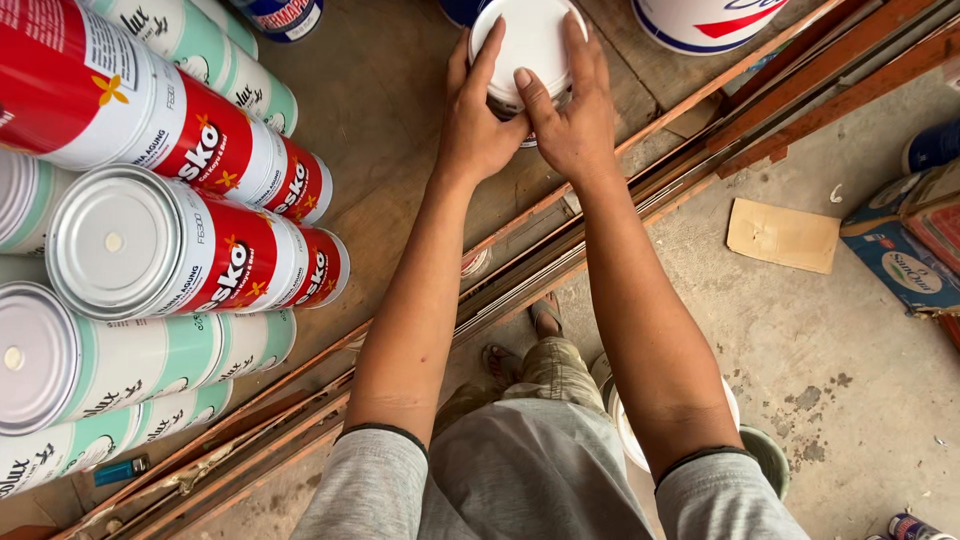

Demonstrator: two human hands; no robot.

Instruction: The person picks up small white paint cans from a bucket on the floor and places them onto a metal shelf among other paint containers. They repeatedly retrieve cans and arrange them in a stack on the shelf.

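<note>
A small round tub with a white lid point(527, 45) stands on a wooden board floor point(390, 110) at the top middle of the head view. My left hand point(478, 120) grips its left side, fingers up along the lid's edge. My right hand point(573, 105) grips its right side, thumb pressed on the near rim and fingers over the lid. Both arms reach straight out from my grey sleeves. The tub's body is mostly hidden under the hands.
Stacks of red-and-white cans point(190, 240) and green-and-white cans point(120, 370) fill the left. A large white bucket point(700, 20) stands at the top right. Wooden slats point(600, 235) run diagonally. A cardboard piece point(783, 235) and boxes point(905, 250) lie on the concrete floor.
</note>
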